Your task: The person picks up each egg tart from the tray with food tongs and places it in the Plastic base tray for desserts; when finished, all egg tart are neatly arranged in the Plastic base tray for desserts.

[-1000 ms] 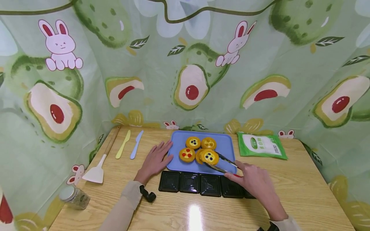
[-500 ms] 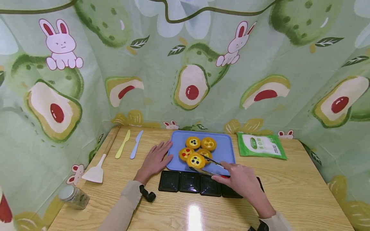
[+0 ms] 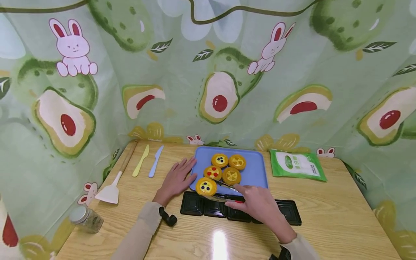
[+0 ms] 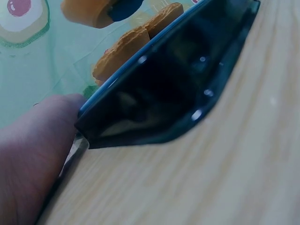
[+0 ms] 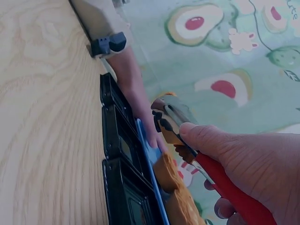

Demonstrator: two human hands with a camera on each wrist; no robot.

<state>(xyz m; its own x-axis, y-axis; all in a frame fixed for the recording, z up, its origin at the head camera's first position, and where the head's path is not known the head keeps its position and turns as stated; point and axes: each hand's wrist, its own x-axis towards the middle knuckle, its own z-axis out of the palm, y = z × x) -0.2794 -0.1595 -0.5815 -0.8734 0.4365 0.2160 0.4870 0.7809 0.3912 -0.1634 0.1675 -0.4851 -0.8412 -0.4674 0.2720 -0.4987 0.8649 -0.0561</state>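
My right hand (image 3: 258,204) grips tongs (image 5: 229,190) with red handles. Between the tongs' tips is an egg tart (image 3: 206,186) with dark blue berries, raised above the tray in the left wrist view. It overlaps the front left corner of the blue tray (image 3: 255,173) and a black box in the head view. My left hand (image 3: 175,182) lies flat, fingers straight, at the tray's left edge. On the tray sit a red-topped tart (image 3: 212,172), a berry tart (image 3: 220,160) and two tarts with yellow wedges, one a rear tart (image 3: 237,162) and one a front tart (image 3: 232,176).
A row of black square plastic boxes (image 3: 191,203) runs along the tray's front. To the right lies a green-white packet (image 3: 298,165). On the left are a yellow knife (image 3: 141,161), a blue knife (image 3: 156,161), a spatula (image 3: 109,193) and a glass jar (image 3: 91,221).
My right hand has moved left with the tongs, carrying the berry tart from over the wedge-topped tart to the tray's front left corner. My left hand stays at the tray's edge.
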